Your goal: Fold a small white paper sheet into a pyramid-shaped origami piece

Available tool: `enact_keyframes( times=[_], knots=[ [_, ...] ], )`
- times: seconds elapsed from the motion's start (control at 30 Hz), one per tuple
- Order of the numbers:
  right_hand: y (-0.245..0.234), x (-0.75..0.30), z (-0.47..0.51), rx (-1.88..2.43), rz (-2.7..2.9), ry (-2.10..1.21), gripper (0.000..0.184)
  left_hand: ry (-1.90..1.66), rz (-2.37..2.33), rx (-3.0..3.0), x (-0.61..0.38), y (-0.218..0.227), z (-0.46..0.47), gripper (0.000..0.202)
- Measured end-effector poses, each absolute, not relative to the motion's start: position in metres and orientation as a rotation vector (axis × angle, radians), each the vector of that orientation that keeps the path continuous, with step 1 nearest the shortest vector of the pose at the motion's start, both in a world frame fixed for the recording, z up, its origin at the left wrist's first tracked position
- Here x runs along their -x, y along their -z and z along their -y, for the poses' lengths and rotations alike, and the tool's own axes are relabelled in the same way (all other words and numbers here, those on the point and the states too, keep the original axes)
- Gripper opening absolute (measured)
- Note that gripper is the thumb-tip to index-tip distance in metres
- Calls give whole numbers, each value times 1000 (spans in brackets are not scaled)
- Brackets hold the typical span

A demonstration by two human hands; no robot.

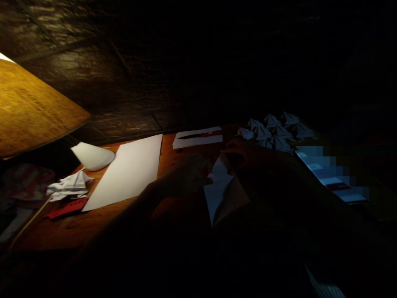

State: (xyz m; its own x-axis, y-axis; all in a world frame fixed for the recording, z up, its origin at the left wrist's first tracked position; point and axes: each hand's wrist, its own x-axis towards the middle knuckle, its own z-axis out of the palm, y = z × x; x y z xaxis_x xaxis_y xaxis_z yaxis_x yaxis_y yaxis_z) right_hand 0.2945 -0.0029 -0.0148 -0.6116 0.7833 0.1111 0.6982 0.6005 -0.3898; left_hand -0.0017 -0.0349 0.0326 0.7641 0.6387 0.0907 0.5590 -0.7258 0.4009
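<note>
The scene is very dark. A partly folded white paper lies on the wooden table in front of me. My left hand rests at the paper's left edge, fingers curled against it. My right hand presses on the paper's top corner from the right, fingers bent. Both hands are in shadow, so the exact grip is hard to make out.
A long white sheet lies left of centre. A cutter with a red handle sits on a small paper behind. Several folded paper pieces are heaped at the right. Crumpled scraps, a red strip and a lampshade are at the left.
</note>
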Motion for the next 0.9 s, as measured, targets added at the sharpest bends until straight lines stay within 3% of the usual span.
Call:
enact_keyframes(
  times=[0.23, 0.4, 0.63, 0.9],
  knots=[
    [17, -295, 2, 1185, 2550, -459, 90, -402, -814, -2699, -4, -12, 24, 22],
    [17, -294, 1, 1170, 2567, -463, 90, -432, -698, -2828, -6, 6, 15, 48],
    [16, -295, 1, 1138, 2572, -479, 92, -401, -665, -2893, -5, 9, 11, 40],
    [16, -295, -3, 1161, 2594, -469, 98, -417, -671, -2906, -13, 10, 9, 44]
  ],
)
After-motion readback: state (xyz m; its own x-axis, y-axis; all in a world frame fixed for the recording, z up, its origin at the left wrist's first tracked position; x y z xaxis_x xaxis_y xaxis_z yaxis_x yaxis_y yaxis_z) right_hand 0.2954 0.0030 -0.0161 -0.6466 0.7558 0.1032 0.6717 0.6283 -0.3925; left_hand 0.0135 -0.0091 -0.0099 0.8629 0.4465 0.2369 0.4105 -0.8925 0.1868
